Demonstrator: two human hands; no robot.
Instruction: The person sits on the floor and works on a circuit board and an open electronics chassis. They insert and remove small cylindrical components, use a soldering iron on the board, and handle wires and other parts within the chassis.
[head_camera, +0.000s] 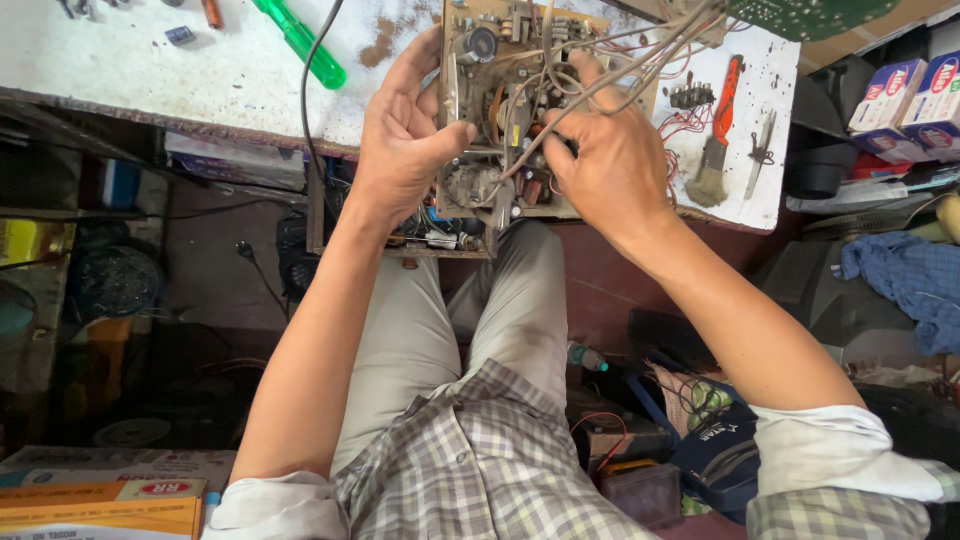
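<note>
— What are the fingers doing?

— The left hand (405, 150) has its fingers (418, 62) spread fairly wide along the left edge of the brown, component-crowded circuit board (500, 120), the thumb pressing in across its face, so the board is clamped between thumb and fingers. The right hand (610, 165) is curled almost shut: its fingers (585, 75) are hooked around the bundle of thin grey wires (640, 60) and buried among the parts at the board's middle.

— And the board itself?

— Tilted up between both hands, its lower edge near the front rim of the stained white desk (200, 70), above the lap.

— What step would you call it?

— I judge it an inspection or a freeing of wires: one hand steadies, the other probes. Any following move would call for a gentle pull, lest leads tear.

— Anything around?

— Just right of the right fingers lie a red-handled brush (720, 120) and a small metal tool; well left of the left fingers, a green translucent screwdriver handle (300, 42).
</note>
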